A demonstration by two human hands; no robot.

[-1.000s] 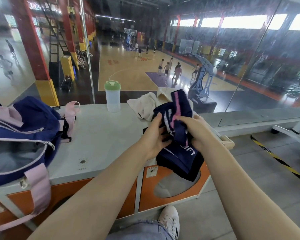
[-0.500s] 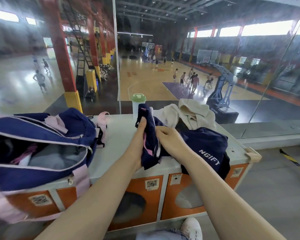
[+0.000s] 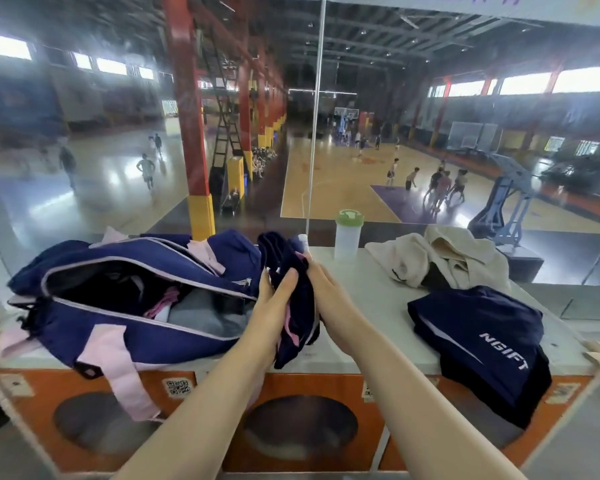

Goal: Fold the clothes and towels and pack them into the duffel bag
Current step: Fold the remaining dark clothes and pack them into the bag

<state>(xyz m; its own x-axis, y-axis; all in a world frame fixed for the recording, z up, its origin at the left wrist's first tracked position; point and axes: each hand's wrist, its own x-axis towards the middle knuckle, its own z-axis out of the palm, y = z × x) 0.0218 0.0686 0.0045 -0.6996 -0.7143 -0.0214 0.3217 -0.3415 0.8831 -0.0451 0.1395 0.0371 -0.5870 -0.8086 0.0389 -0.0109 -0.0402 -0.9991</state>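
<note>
A folded navy garment with pink stripes (image 3: 293, 306) stands upright between my hands, right beside the open mouth of the navy and pink duffel bag (image 3: 118, 327). My left hand (image 3: 274, 299) grips its left side with fingers curled over the cloth. My right hand (image 3: 321, 289) holds its right side. Clothes lie inside the bag. A navy garment with white lettering (image 3: 482, 341) lies on the right of the counter and hangs over its front edge. A cream garment (image 3: 440, 261) sits crumpled behind it.
A clear bottle with a green lid (image 3: 349, 237) stands at the back of the white counter (image 3: 371, 299), against a glass wall. Orange cabinet fronts with round openings (image 3: 302, 427) are below. A pink bag strap (image 3: 125, 379) hangs over the front edge.
Both hands carried the striped navy garment leftward, from beside the lettered garment to the duffel bag's opening. The lettered garment stayed on the counter's right side. My view turned left.
</note>
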